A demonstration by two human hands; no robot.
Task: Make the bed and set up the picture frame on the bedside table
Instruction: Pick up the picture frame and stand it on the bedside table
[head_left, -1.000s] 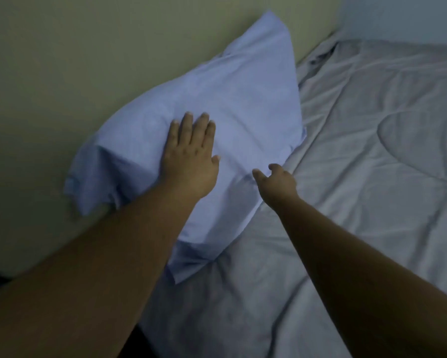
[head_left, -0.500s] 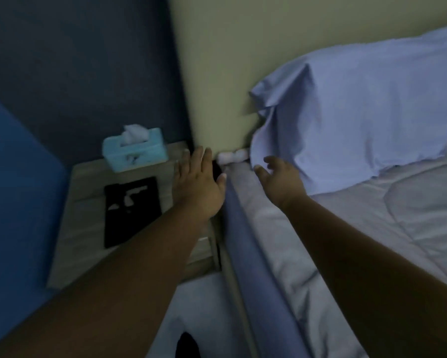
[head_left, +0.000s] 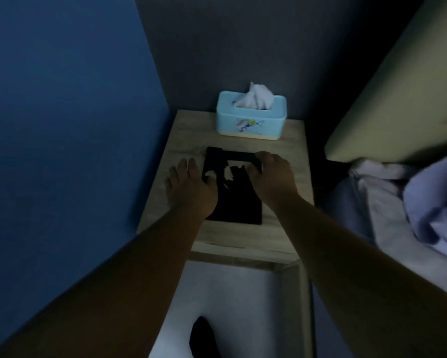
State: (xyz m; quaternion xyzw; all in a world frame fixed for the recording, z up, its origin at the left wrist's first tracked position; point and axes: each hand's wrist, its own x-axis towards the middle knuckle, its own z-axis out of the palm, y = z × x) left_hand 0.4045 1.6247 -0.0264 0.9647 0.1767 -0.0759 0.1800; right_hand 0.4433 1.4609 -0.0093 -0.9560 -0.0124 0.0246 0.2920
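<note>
The picture frame (head_left: pixel 233 195) lies flat on the bedside bench (head_left: pixel 284 140), a thin black rectangle with its long side running away from the person. A few pale, ragged patches show on its far half; in this dim light I cannot tell whether they are glare or part of a back stand. It needs to stand upright, so both hands flank it. The right hand (head_left: pixel 274 177) sits at the frame's far right corner with its grip curled over that edge, pinching it, probably to tip the frame up. The left hand (head_left: pixel 191 188) lies along the frame's left edge, its grip spread, fingers straight on the wood and thumb at the frame's border, likely bracing it against sliding. Just beyond the frame stands a pale blue tissue box (head_left: pixel 250 120), apart from it. Well to the frame's right are the bed's headboard (head_left: pixel 398 99) and a lilac pillow (head_left: pixel 436 200).
</note>
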